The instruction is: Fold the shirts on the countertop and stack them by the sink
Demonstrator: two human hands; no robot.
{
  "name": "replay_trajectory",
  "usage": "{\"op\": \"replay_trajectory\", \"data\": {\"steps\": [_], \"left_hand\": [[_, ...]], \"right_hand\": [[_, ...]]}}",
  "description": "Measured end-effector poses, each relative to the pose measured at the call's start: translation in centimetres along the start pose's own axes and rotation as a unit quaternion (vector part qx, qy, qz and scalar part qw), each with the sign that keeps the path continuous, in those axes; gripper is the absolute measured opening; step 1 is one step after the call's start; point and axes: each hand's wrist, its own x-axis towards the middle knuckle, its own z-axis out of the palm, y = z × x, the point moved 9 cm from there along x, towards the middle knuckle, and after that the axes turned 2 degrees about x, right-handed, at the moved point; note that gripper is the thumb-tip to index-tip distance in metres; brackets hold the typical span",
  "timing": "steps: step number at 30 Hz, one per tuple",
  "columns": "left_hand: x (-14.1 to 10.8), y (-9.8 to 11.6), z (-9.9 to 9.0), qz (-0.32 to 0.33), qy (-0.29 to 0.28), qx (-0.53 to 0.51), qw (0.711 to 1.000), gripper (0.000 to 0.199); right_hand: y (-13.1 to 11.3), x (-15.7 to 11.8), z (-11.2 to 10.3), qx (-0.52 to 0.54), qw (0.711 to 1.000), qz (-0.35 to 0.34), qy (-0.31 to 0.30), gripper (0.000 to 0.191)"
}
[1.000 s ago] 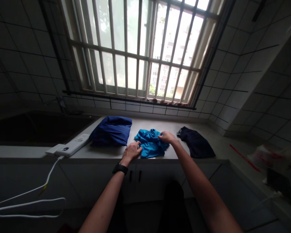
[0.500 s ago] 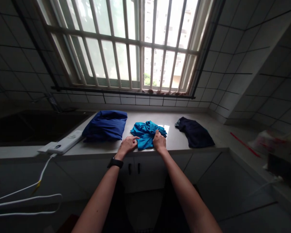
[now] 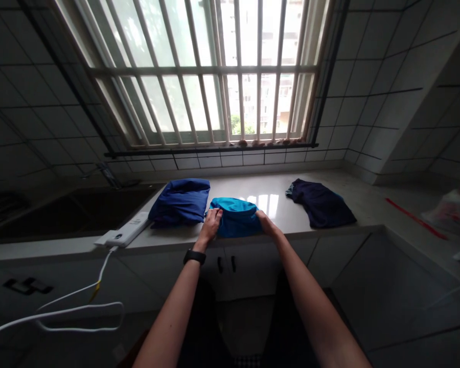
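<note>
- Turquoise cloth [image 3: 239, 225] lies at the front of the long pale desk [image 3: 249, 180], between a royal blue cloth bundle and a navy cloth, with both hands at its sides.
- Barred window [image 3: 199, 97] stands behind the desk, above a strip of white tiles.
- White cabinet [image 3: 266, 268] is under the desk with its doors closed, so its inside is hidden.
- Dark sink [image 3: 71, 207] is set into the desk at the left, a faucet [image 3: 109, 175] at its back; the basin is too dim to tell what it holds.
- Royal blue bundle [image 3: 182, 202] sits between the sink and the turquoise cloth, folded and bulky.
- Navy cloth [image 3: 324, 204] lies flatter, well apart on the right.
- Clear plastic bag [image 3: 452, 208] is at the far right, blurred; something red shows in it, but I cannot tell what.
- Left hand [image 3: 210, 225] grips the left edge of the turquoise cloth, a black band [image 3: 194, 256] on its wrist.
- Right hand [image 3: 267, 223] grasps the right edge.
- White power strip [image 3: 129, 230] lies beside the royal blue bundle, a white cable [image 3: 106, 266] running down from it.
- Thin red strip [image 3: 417, 219] lies between the navy cloth and the bag.
</note>
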Motion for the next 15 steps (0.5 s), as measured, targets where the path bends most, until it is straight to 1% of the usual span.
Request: {"op": "replay_trajectory", "data": {"steps": [1,2,3,4,5,6,7,8,10,11,12,13,14,15], "left_hand": [[-0.1,0.1,-0.1,0.003,0.003,-0.011,1.0,0.03],[-0.1,0.2,-0.2,0.005,0.004,-0.02,1.0,0.036],[-0.2,0.2,-0.3,0.003,0.002,-0.026,1.0,0.045],[-0.3,0.2,-0.2,0.001,-0.005,-0.029,1.0,0.055],[-0.4,0.2,-0.1,0.0,-0.017,-0.029,0.999,0.066],[-0.5,0.2,0.1,-0.001,-0.035,-0.03,0.999,0.073],[-0.5,0.2,0.4,-0.001,-0.058,-0.037,0.998,0.077],[-0.6,0.2,0.8,-0.002,-0.082,-0.051,0.995,0.079],[-0.8,0.0,1.5,-0.007,-0.129,-0.093,0.987,0.081],[-0.9,-0.1,1.8,-0.007,-0.143,-0.11,0.984,0.081],[-1.0,-0.1,1.8,-0.003,-0.146,-0.116,0.982,0.08],[-0.9,-0.2,1.6,0.006,-0.135,-0.11,0.985,0.078],[-0.8,-0.1,1.2,0.02,-0.109,-0.096,0.989,0.075],[-0.7,-0.1,0.7,0.034,-0.073,-0.08,0.994,0.073]], "right_hand": [[0.5,0.0,-0.2,0.075,0.997,0.011,0.0,0.042],[1.1,0.0,-0.5,0.147,0.989,0.025,0.014,0.046],[1.7,0.1,-1.1,0.21,0.976,0.039,0.045,0.048],[2.4,0.1,-1.9,0.247,0.963,0.051,0.093,0.048],[3.0,0.0,-2.9,0.249,0.955,0.06,0.15,0.046],[3.4,-0.2,-3.8,0.229,0.95,0.066,0.203,0.043],[3.6,-0.3,-4.3,0.2,0.947,0.073,0.241,0.04],[3.6,-0.4,-4.6,0.17,0.947,0.078,0.26,0.039],[3.1,-0.2,-4.1,0.119,0.957,0.072,0.255,0.042],[2.5,-0.1,-3.8,0.097,0.963,0.057,0.244,0.045],[1.9,-0.1,-3.4,0.074,0.969,0.038,0.232,0.048],[1.1,-0.2,-3.0,0.047,0.974,0.018,0.22,0.05],[0.4,-0.3,-2.7,0.016,0.978,0.003,0.206,0.048],[-0.2,-0.3,-2.4,-0.019,0.982,-0.006,0.189,0.043]]}}
